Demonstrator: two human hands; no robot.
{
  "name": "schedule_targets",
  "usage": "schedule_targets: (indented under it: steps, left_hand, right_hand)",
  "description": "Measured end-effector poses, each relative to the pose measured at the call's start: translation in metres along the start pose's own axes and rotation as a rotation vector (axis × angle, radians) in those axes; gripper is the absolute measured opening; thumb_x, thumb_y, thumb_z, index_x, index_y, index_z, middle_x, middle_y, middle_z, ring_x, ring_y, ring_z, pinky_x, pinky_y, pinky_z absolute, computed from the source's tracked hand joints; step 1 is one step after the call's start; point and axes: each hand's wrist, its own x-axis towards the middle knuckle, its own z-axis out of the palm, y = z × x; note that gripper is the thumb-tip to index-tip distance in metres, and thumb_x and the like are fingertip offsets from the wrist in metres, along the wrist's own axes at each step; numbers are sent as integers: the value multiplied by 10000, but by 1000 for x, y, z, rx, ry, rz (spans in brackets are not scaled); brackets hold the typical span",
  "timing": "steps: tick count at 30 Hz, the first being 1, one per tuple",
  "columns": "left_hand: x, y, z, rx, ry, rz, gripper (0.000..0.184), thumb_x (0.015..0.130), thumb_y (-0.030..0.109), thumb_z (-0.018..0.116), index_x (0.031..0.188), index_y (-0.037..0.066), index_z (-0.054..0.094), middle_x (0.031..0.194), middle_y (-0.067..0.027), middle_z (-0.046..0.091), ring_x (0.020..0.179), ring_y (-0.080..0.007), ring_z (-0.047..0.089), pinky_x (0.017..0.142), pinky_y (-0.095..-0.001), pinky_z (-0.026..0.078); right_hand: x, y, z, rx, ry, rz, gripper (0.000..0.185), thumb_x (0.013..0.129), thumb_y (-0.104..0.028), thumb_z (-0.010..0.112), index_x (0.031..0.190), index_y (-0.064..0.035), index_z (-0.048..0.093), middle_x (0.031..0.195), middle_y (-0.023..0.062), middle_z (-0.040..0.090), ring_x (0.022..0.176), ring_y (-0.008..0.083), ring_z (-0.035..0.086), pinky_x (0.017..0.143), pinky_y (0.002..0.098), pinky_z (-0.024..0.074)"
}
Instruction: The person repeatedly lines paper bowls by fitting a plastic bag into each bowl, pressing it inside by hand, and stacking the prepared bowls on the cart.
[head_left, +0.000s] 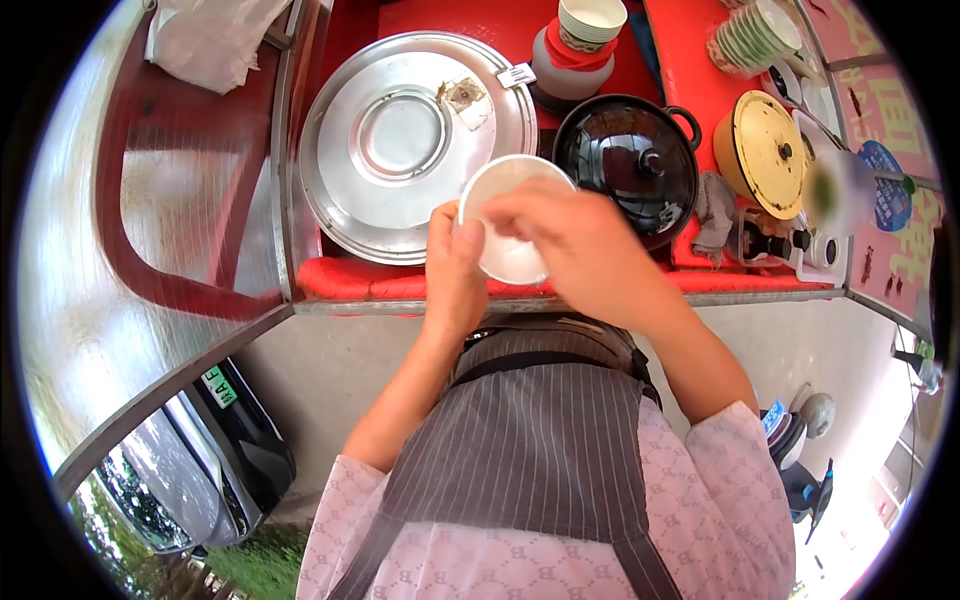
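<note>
A white paper bowl (512, 262) is tilted so that its open mouth faces me, above the front edge of the red counter. My left hand (456, 270) is closed on its left side, with the thumb at the rim. Over the mouth from the right comes my right hand (580, 240), its fingers bent and smeared by motion. Whether they hold anything I cannot make out, and they hide part of the bowl's inside. Just beyond are a large round metal lid (350, 205) and a black lidded pot (625, 165).
Stacked paper bowls (590, 20) stand on a red-covered container at the back. More stacked bowls (755, 40) lean at the back right. A yellow lidded pot (758, 150), grey cloth (714, 215) and small jars (765, 240) sit right. A metal-framed clear panel (190, 180) borders the left.
</note>
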Motion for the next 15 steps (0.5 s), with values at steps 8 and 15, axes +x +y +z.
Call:
schedule_targets:
  steps: [8, 15]
  left_hand:
    - [24, -7, 32, -96, -61, 65, 748, 968, 535, 569, 1461, 10, 369, 1399, -135, 518, 1273, -270, 538, 1067, -424, 446]
    - [55, -36, 71, 130, -74, 30, 938, 896, 395, 735, 1552, 44, 165, 1468, -191, 419, 1334, -296, 484, 1070, -399, 445]
  right_hand:
    - [-26, 28, -40, 162, 393, 235, 527, 961, -239, 676, 1370, 45, 502, 692, 49, 585, 634, 86, 533, 594, 270, 457]
    - [-6, 71, -78, 127, 433, 162, 615, 935, -87, 522, 1519, -40, 334, 1306, 291, 582, 1186, 448, 590, 992, 424, 470]
